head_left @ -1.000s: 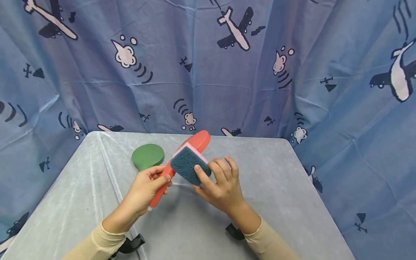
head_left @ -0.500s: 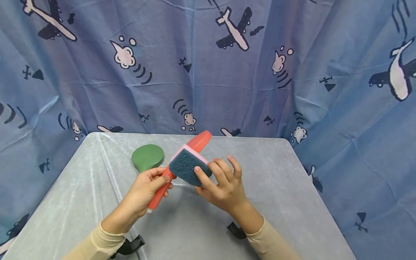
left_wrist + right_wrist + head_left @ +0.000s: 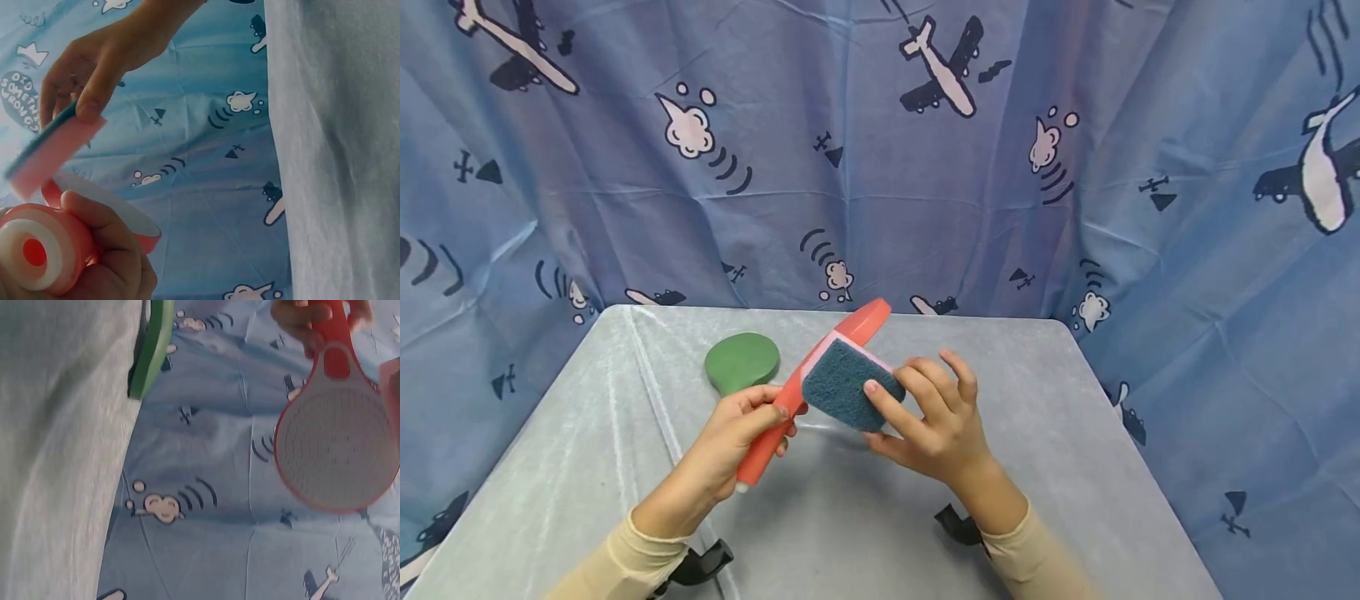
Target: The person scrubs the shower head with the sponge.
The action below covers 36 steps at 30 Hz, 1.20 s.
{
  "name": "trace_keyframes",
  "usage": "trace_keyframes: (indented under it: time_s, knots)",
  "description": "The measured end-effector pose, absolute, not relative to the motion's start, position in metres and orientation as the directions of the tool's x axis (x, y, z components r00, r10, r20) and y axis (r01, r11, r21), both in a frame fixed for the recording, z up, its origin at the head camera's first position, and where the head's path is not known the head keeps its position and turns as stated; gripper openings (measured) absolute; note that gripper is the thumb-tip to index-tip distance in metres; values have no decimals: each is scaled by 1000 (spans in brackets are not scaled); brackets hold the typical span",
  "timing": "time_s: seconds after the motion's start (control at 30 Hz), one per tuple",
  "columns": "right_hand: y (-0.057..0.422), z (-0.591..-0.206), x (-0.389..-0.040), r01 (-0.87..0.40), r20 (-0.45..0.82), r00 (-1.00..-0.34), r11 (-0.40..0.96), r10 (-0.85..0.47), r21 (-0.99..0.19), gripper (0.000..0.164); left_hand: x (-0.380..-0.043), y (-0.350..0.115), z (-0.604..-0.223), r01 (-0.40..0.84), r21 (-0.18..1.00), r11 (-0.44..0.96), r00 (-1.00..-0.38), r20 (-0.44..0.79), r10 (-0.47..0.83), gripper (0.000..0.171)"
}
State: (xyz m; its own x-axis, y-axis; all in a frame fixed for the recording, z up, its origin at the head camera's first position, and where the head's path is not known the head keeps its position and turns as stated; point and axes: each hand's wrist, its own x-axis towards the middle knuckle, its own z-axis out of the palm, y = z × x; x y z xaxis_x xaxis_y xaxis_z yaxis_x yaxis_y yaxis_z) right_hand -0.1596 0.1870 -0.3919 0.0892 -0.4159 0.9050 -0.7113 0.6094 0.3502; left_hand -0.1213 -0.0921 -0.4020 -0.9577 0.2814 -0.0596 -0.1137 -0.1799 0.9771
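Note:
My left hand [image 3: 730, 442] grips the handle of a red toy racket [image 3: 868, 321], held tilted up above the table. In the right wrist view the racket [image 3: 337, 444] shows a round, pale, dotted face with a red rim. A scrub sponge [image 3: 850, 387], dark green on one side and pink on the other, is pinched in my right hand [image 3: 936, 417]. Its pink side faces the racket's upper side and overlaps it in the head view. The left wrist view catches the sponge [image 3: 56, 153] edge-on, close over the racket. Fingers hide part of the handle.
A green racket-shaped thing [image 3: 741, 362] lies on the grey cloth-covered table [image 3: 1037, 467] behind my left hand, its lower end hidden. A blue curtain [image 3: 880, 167] printed with planes hangs beyond the table. Black straps [image 3: 700, 567] sit at both wrists.
My right hand and the sponge drifted slightly left and down, then moved right and a little up. The racket, in my left hand, has shifted only slightly.

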Motion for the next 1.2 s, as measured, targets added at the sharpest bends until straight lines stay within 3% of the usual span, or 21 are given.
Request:
trace_keyframes:
  time_s: [0.07,0.17,0.23,0.3,0.47,0.53,0.6,0.7,0.8,0.9,1.0,1.2]
  knots:
    - [192,-389,-162,-732,942,9,640,-334,234,47,-121,-93,-402,-99,974,-204,-956,-36,292,21]
    - [198,-387,-162,-766,970,-175,642,-167,-27,50,-120,-94,-401,-80,967,-241,-949,1,317,18]
    - [199,-385,-161,-787,964,-236,605,-119,-118,53,-120,-95,-400,-73,960,-269,-940,23,340,19]
    - [197,-384,-159,-828,968,-208,552,-139,-99,53,-120,-96,-399,-74,952,-296,-931,40,362,19]
    - [193,-379,-160,-858,963,37,487,-266,167,45,-122,-99,-399,-55,941,-334,-916,85,391,18]
    - [195,-378,-161,-844,966,46,508,-253,174,44,-123,-100,-400,-34,939,-343,-911,112,397,19]
    - [200,-379,-163,-842,980,-28,534,-195,82,47,-124,-101,-401,-10,936,-351,-905,141,402,20]
    - [207,-384,-164,-832,964,-251,527,-84,-171,54,-125,-102,-402,31,939,-343,-903,173,394,23]
    - [211,-388,-161,-797,873,-486,428,-34,-427,54,-125,-103,-403,63,946,-318,-914,183,363,27]
    - [211,-388,-155,-740,763,-646,277,-39,-612,52,-126,-104,-402,105,953,-283,-925,198,325,34]
    - [209,-386,-149,-694,696,-716,150,-45,-704,52,-127,-106,-401,165,961,-224,-924,230,306,43]
    - [205,-379,-141,-658,657,-752,13,-41,-753,49,-129,-108,-397,319,942,-101,-896,335,291,53]
